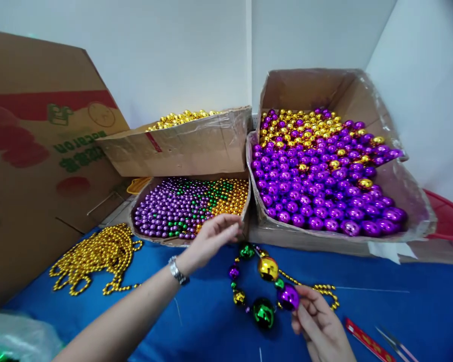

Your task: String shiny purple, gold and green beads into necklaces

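Right hand (320, 327) pinching a glossy purple ball (288, 297) of a half-strung bead necklace (262, 286) lying on the blue-covered counter (381, 306); left hand (211, 239) hovering with fingers loosely spread, holding nothing, at the rim of a shallow cardboard box of small purple, green and gold beads (189, 206). Beside it, a larger carton of purple and gold balls (320, 176). Coiled gold bead strands (98, 256) at left. Red ruler (368, 342) cut off at bottom edge. White walls behind.

bright, even overhead light; small glare spots on the large purple baubles (324, 186); soft shadows on the blue table (400, 311); wide-angle bending at edges; left hand (215, 236) slightly blurred
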Demonstrator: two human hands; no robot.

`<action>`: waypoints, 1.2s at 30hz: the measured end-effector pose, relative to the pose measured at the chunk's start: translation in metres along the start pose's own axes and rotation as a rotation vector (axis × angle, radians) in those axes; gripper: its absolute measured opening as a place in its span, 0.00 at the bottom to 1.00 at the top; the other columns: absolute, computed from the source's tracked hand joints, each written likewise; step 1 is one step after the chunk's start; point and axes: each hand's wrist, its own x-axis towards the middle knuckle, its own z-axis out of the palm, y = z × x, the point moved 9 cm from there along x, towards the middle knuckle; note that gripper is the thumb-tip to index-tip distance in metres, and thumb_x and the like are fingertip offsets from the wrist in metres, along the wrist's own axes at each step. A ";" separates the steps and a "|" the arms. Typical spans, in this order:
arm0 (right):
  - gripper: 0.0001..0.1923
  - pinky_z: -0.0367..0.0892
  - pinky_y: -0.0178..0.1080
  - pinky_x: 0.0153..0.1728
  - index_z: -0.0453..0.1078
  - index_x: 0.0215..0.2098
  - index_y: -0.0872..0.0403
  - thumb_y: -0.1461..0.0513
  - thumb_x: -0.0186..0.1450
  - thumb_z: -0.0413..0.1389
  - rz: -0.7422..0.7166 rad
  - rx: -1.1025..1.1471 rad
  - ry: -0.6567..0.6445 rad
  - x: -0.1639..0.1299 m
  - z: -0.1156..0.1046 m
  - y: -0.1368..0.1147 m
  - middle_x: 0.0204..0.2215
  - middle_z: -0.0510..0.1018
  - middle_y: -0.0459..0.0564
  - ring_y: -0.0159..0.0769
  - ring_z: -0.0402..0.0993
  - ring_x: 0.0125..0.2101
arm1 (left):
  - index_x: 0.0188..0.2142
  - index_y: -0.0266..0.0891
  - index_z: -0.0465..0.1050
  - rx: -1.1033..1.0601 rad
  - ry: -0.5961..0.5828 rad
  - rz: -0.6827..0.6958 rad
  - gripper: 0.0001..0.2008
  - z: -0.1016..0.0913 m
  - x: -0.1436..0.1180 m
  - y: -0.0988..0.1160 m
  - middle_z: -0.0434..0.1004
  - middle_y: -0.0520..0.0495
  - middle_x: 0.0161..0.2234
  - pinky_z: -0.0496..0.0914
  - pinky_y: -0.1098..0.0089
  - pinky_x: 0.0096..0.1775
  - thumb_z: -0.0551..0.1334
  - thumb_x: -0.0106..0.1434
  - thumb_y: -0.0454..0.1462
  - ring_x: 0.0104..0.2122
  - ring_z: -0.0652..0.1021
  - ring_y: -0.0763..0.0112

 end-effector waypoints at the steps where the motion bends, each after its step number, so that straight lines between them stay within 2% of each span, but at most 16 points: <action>1: 0.18 0.65 0.33 0.23 0.69 0.44 0.51 0.54 0.58 0.63 -0.006 -0.004 0.010 0.000 -0.004 -0.002 0.27 0.73 0.47 0.30 0.69 0.23 | 0.49 0.37 0.66 0.212 0.056 0.005 0.17 -0.023 0.009 -0.003 0.73 0.40 0.47 0.71 0.67 0.40 0.56 0.64 0.44 0.43 0.76 0.64; 2: 0.18 0.66 0.33 0.23 0.69 0.44 0.51 0.54 0.58 0.63 -0.011 -0.006 0.022 -0.001 -0.007 -0.004 0.28 0.73 0.47 0.31 0.69 0.23 | 0.48 0.37 0.66 0.445 0.073 -0.005 0.17 -0.042 0.018 -0.007 0.74 0.42 0.44 0.71 0.69 0.38 0.53 0.65 0.45 0.39 0.76 0.67; 5: 0.19 0.66 0.33 0.23 0.69 0.44 0.50 0.54 0.56 0.64 -0.009 0.004 0.060 -0.003 -0.013 -0.009 0.28 0.73 0.47 0.31 0.68 0.23 | 0.40 0.35 0.71 0.640 0.066 -0.055 0.13 -0.085 0.041 -0.032 0.77 0.45 0.35 0.70 0.68 0.36 0.57 0.62 0.43 0.33 0.75 0.67; 7: 0.18 0.66 0.33 0.23 0.70 0.44 0.50 0.55 0.56 0.64 -0.011 0.005 0.067 -0.004 -0.013 -0.012 0.28 0.73 0.47 0.31 0.68 0.23 | 0.34 0.36 0.73 0.707 0.029 -0.088 0.09 -0.096 0.050 -0.053 0.76 0.46 0.31 0.69 0.67 0.37 0.62 0.59 0.40 0.32 0.75 0.67; 9: 0.17 0.65 0.32 0.23 0.70 0.43 0.49 0.54 0.57 0.63 -0.022 -0.010 0.057 -0.004 -0.010 -0.014 0.28 0.72 0.46 0.30 0.67 0.23 | 0.31 0.35 0.73 0.756 -0.014 -0.123 0.07 -0.095 0.056 -0.075 0.76 0.47 0.30 0.68 0.66 0.39 0.63 0.58 0.38 0.31 0.74 0.69; 12: 0.16 0.65 0.32 0.24 0.71 0.43 0.49 0.54 0.58 0.63 -0.022 -0.054 0.048 -0.003 -0.008 -0.013 0.29 0.73 0.46 0.29 0.67 0.24 | 0.33 0.34 0.71 0.763 -0.044 -0.161 0.08 -0.085 0.063 -0.099 0.74 0.48 0.33 0.70 0.64 0.38 0.61 0.62 0.39 0.33 0.74 0.70; 14: 0.17 0.65 0.32 0.25 0.71 0.43 0.50 0.53 0.58 0.62 -0.021 -0.087 0.050 -0.004 -0.009 -0.011 0.29 0.73 0.47 0.29 0.66 0.24 | 0.33 0.34 0.71 0.724 -0.033 -0.159 0.09 -0.079 0.067 -0.101 0.73 0.48 0.33 0.71 0.64 0.37 0.59 0.63 0.39 0.33 0.74 0.70; 16: 0.17 0.65 0.33 0.24 0.71 0.42 0.50 0.52 0.58 0.62 -0.028 -0.116 0.048 -0.005 -0.009 -0.010 0.28 0.73 0.47 0.30 0.67 0.23 | 0.30 0.34 0.71 0.647 -0.011 -0.132 0.09 -0.075 0.069 -0.091 0.73 0.48 0.29 0.70 0.65 0.37 0.61 0.61 0.39 0.32 0.74 0.70; 18: 0.17 0.65 0.33 0.24 0.72 0.41 0.51 0.51 0.57 0.62 -0.033 -0.146 0.051 -0.006 -0.008 -0.011 0.27 0.72 0.47 0.31 0.67 0.23 | 0.30 0.35 0.71 0.531 0.022 -0.090 0.08 -0.069 0.065 -0.072 0.73 0.47 0.28 0.71 0.67 0.36 0.61 0.60 0.39 0.31 0.75 0.69; 21: 0.18 0.65 0.33 0.25 0.71 0.41 0.52 0.51 0.57 0.62 -0.043 -0.179 0.089 -0.006 -0.007 -0.015 0.28 0.73 0.48 0.32 0.68 0.24 | 0.42 0.36 0.68 0.332 0.062 -0.026 0.12 -0.052 0.050 -0.038 0.74 0.43 0.37 0.72 0.68 0.38 0.54 0.65 0.42 0.35 0.76 0.69; 23: 0.18 0.65 0.33 0.26 0.71 0.43 0.51 0.51 0.59 0.61 -0.066 -0.200 0.095 -0.006 -0.004 -0.020 0.29 0.73 0.48 0.32 0.68 0.25 | 0.45 0.37 0.65 0.097 0.051 -0.030 0.12 -0.033 0.035 -0.025 0.74 0.43 0.41 0.72 0.70 0.40 0.54 0.66 0.41 0.36 0.77 0.71; 26: 0.16 0.66 0.33 0.29 0.69 0.45 0.50 0.52 0.62 0.58 -0.088 -0.248 0.056 -0.004 0.004 -0.027 0.30 0.72 0.47 0.31 0.68 0.27 | 0.43 0.36 0.69 -0.408 -0.003 -0.133 0.10 0.001 0.017 -0.023 0.74 0.45 0.39 0.72 0.72 0.39 0.60 0.62 0.37 0.35 0.77 0.73; 28: 0.16 0.66 0.33 0.30 0.68 0.46 0.49 0.53 0.63 0.57 -0.095 -0.271 0.053 -0.004 0.006 -0.031 0.30 0.72 0.46 0.31 0.68 0.28 | 0.41 0.35 0.71 -0.594 -0.024 -0.199 0.09 0.019 0.008 -0.025 0.75 0.45 0.38 0.72 0.74 0.37 0.63 0.60 0.34 0.34 0.77 0.73; 32: 0.15 0.66 0.33 0.30 0.68 0.45 0.50 0.52 0.63 0.56 -0.117 -0.300 0.089 -0.006 0.003 -0.036 0.30 0.72 0.46 0.31 0.68 0.28 | 0.40 0.34 0.72 -0.687 -0.032 -0.275 0.08 0.040 0.001 -0.031 0.75 0.45 0.35 0.73 0.74 0.35 0.63 0.60 0.33 0.32 0.77 0.72; 36: 0.15 0.66 0.33 0.31 0.67 0.46 0.50 0.52 0.64 0.56 -0.114 -0.336 0.093 -0.008 -0.002 -0.035 0.31 0.72 0.46 0.31 0.69 0.29 | 0.38 0.33 0.72 -0.728 -0.014 -0.301 0.06 0.048 0.000 -0.032 0.75 0.45 0.33 0.73 0.73 0.36 0.63 0.60 0.31 0.32 0.77 0.72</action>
